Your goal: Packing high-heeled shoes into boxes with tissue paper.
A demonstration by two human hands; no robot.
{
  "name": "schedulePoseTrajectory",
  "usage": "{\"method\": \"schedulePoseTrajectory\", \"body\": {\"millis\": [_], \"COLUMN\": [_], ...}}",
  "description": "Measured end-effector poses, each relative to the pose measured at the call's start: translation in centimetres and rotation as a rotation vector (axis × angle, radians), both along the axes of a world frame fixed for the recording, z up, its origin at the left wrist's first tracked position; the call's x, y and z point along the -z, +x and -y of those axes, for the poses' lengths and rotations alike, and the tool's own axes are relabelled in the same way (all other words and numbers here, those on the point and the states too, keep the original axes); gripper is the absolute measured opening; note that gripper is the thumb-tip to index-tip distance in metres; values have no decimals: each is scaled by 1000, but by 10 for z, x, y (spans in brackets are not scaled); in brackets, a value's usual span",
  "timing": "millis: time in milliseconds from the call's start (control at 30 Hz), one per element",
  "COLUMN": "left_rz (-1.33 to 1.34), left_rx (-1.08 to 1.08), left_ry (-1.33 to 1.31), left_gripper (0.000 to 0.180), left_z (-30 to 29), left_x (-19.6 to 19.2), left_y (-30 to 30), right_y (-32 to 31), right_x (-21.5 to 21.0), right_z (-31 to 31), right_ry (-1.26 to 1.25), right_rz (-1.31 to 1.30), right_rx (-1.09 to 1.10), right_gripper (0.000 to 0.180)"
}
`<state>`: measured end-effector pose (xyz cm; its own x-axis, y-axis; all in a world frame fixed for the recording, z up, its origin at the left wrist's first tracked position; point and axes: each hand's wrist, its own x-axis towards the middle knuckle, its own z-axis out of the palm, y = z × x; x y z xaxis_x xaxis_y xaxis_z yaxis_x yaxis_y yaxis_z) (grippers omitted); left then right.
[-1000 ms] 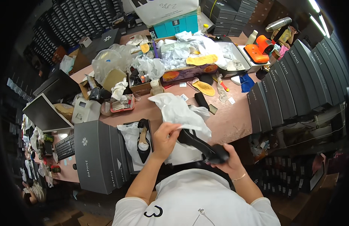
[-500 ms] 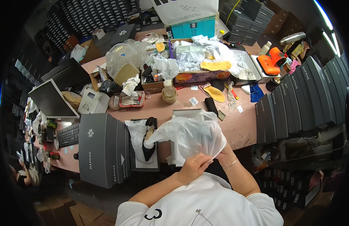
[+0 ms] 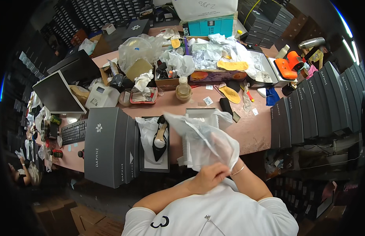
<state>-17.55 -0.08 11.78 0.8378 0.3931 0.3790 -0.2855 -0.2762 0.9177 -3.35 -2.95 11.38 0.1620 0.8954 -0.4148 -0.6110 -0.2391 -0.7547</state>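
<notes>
My left hand point(image 3: 208, 179) is closed on the lower edge of a translucent white plastic bag point(image 3: 206, 139), close to my chest. Only the wrist and bracelet of my right hand point(image 3: 234, 170) show; it grips the bag's right edge from behind. The bag billows up over the near edge of the pink table point(image 3: 253, 129). I cannot see what is inside it. Left of the bag, a black high-heeled shoe point(image 3: 160, 137) lies on white paper in an open shoe box point(image 3: 145, 167). A white box point(image 3: 200, 115) stands behind the bag.
Grey shoe boxes point(image 3: 107, 145) stand to my left, and a row of dark ones point(image 3: 316, 110) lines the right. The back of the table holds crumpled paper, insoles point(image 3: 231, 94), a jar point(image 3: 183, 89), a teal box point(image 3: 210, 27). A monitor point(image 3: 58, 94) and keyboard point(image 3: 74, 131) are far left.
A second ago my right hand held a black shoe beside the white bag. Now the shoe is out of sight and both hands hold the bag nearer my chest.
</notes>
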Motion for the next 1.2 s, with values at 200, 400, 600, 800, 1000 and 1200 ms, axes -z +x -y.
{"method": "schedulePoseTrajectory", "body": {"millis": [200, 400, 600, 800, 1000, 1200], "left_rz": [-58, -12, 14, 68, -469, -667], "left_rx": [165, -568, -629, -804, 146, 76], "left_ry": [412, -783, -1462, -975, -846, 671], "left_gripper": [15, 74, 57, 56, 68, 41], "left_z": [8, -46, -103, -107, -16, -85], "left_x": [18, 45, 57, 45, 70, 198], "left_y": [-8, -45, -42, -1, 20, 55], "right_y": [-21, -28, -22, 18, 21, 38], "right_x": [28, 52, 108, 56, 40, 49], "right_z": [-24, -19, -16, 32, 56, 107], "right_ry": [261, 342, 360, 28, 51, 60], "right_rz": [462, 847, 1752, -606, -64, 273], "right_rx": [7, 15, -50, 28, 574, 578], "right_gripper": [50, 54, 59, 81, 71, 71]}}
